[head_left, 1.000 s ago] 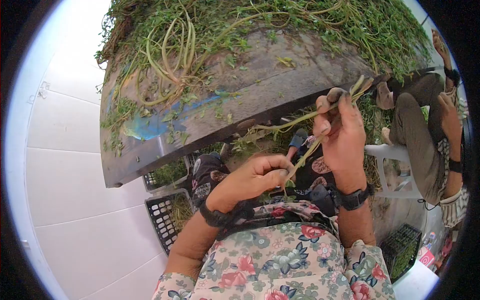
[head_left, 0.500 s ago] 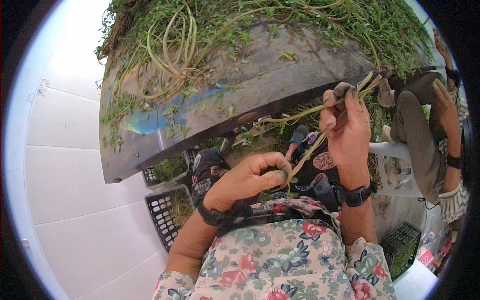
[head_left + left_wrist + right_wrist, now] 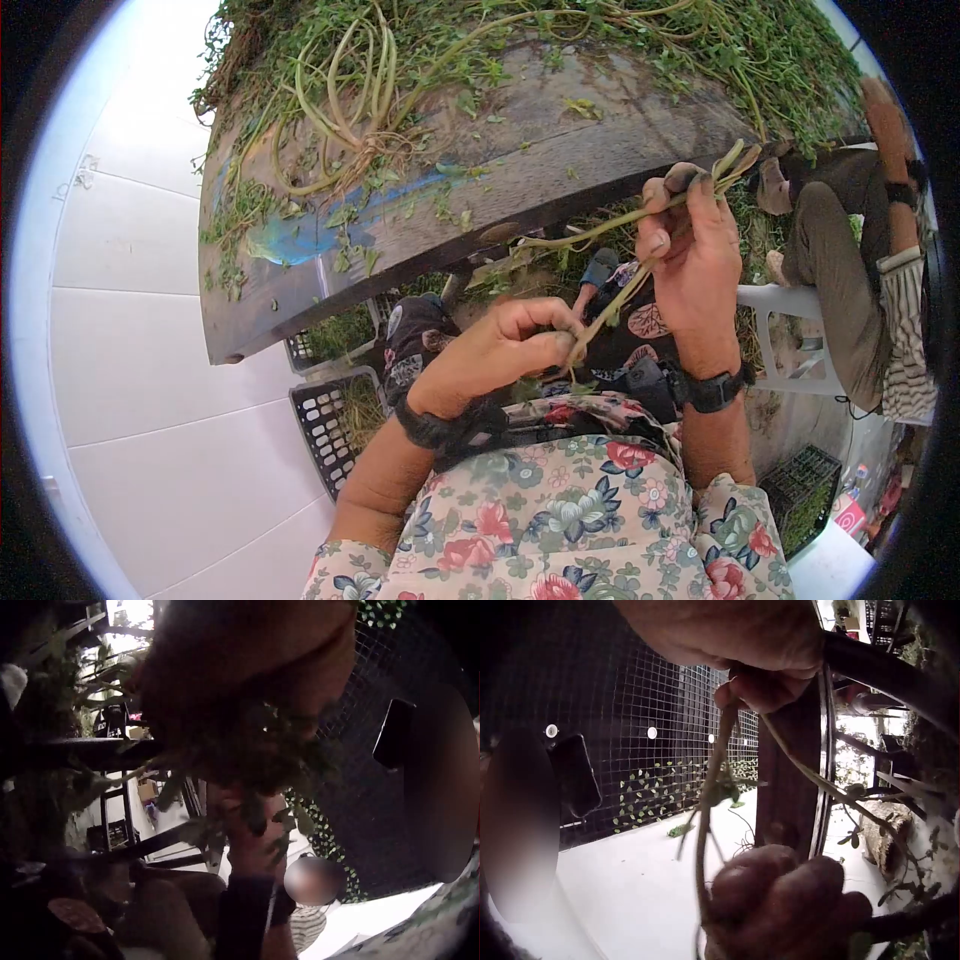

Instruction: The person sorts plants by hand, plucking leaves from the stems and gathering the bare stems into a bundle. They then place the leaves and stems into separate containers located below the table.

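Observation:
My right hand (image 3: 700, 255) holds a small bunch of long green stems (image 3: 738, 165) between thumb and fingers, their cut-looking ends poking up past the fingertips. One pale stem (image 3: 622, 300) runs down from it to my left hand (image 3: 500, 350), whose thumb and curled fingers pinch its lower part, with small leaves hanging beneath. Another thin stem (image 3: 585, 237) trails leftward from the right hand, in front of the table edge. In the right wrist view the stem (image 3: 707, 817) stretches between both hands. Dark leaves (image 3: 262, 802) overlap the left hand in the left wrist view.
Ahead stands a dark table (image 3: 560, 110) heaped with leafy plants (image 3: 780, 80); a rooted bunch (image 3: 360, 120) lies near its left side. Below are black crates (image 3: 330, 435). At right sits another person (image 3: 840, 250) beside a white plastic chair (image 3: 790, 330).
Both hands have shifted slightly rightward, keeping hold of the stems. The left fingertips now pinch the stem at a slightly different angle. The person at right has moved their arms.

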### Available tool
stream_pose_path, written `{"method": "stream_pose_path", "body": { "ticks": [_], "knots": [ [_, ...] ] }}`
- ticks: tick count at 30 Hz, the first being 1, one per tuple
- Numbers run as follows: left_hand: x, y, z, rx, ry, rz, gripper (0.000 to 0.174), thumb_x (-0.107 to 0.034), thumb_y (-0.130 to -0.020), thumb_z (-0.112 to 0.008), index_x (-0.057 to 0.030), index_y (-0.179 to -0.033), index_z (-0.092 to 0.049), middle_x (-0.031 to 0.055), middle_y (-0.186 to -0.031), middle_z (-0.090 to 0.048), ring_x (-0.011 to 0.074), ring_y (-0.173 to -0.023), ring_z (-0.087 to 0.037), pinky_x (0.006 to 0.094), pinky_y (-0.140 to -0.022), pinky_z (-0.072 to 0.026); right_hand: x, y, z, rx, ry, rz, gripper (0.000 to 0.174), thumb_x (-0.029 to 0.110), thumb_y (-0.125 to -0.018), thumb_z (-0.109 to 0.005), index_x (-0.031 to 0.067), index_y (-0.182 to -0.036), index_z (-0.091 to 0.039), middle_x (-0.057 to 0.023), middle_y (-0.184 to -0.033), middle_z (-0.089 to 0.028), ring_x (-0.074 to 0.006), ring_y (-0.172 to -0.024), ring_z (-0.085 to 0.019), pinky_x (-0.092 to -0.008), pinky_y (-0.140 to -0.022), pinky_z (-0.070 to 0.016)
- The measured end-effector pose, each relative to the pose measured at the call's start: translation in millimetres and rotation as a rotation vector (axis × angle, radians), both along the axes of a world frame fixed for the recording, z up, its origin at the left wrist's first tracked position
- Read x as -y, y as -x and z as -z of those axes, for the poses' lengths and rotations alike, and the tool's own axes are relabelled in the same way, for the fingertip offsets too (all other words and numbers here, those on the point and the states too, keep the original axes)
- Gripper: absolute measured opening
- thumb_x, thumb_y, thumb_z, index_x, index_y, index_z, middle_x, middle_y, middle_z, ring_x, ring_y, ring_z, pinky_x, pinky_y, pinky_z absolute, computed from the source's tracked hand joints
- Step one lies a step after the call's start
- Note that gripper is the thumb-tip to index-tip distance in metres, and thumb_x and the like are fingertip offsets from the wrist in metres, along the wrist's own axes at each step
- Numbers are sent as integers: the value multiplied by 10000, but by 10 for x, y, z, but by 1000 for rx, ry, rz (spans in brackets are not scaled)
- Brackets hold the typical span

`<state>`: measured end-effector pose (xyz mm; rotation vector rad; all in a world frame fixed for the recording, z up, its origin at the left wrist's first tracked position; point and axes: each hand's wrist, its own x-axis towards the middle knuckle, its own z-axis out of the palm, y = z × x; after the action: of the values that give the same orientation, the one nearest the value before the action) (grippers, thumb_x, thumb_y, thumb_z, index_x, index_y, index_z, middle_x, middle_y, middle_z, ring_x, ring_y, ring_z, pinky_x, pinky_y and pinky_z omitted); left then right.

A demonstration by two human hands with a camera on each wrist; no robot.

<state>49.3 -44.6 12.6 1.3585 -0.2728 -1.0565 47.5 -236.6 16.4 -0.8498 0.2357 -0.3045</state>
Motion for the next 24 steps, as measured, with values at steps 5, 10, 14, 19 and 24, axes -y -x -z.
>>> {"method": "stream_pose_path", "body": {
  "ticks": [5, 10, 14, 19, 24],
  "knots": [
    [-2, -10, 65, 203, -156, -64, 184, -165, -771, -496, -9, -814, -584, -40, -625, -475, 36, -561, -409, 205, -505, -336, -69, 10, -35, 81, 32, 11, 246, 326, -906, -458, 82, -931, -473, -35, -719, -535, -78, -508, -439, -199, -436, -336],
    [-8, -3, 167, 319, -248, -158, 167, -142, -773, -476, -25, -821, -586, -61, -604, -455, 32, -525, -375, 200, -465, -300, -128, 65, -87, 22, 277, 119, 241, 319, -922, -422, 82, -934, -468, -30, -713, -527, -70, -490, -418, -195, -429, -324],
    [-68, -11, 214, 210, -207, -175, 120, -126, -792, -499, -37, -813, -577, -65, -601, -448, 37, -509, -374, 198, -456, -286, -84, 77, -147, 124, 323, 120, 250, 322, -924, -419, 80, -945, -473, -22, -708, -526, -62, -488, -414, -181, -413, -309],
    [-123, -32, 284, 463, -177, -204, 108, -139, -832, -512, -41, -834, -557, -59, -602, -443, 32, -506, -379, 197, -451, -295, -103, 66, -159, 41, 237, 233, 246, 313, -924, -424, 75, -955, -480, -26, -724, -537, -63, -491, -398, -179, -410, -288],
    [-228, 21, 804, 1119, -333, -224, 101, -80, -852, -459, -27, -890, -536, -16, -642, -494, 50, -519, -409, 205, -459, -326, 193, 82, -209, 201, 232, 268, 230, 301, -914, -451, 77, -935, -498, -37, -762, -565, -73, -521, -441, -180, -419, -312]
  ]
}}
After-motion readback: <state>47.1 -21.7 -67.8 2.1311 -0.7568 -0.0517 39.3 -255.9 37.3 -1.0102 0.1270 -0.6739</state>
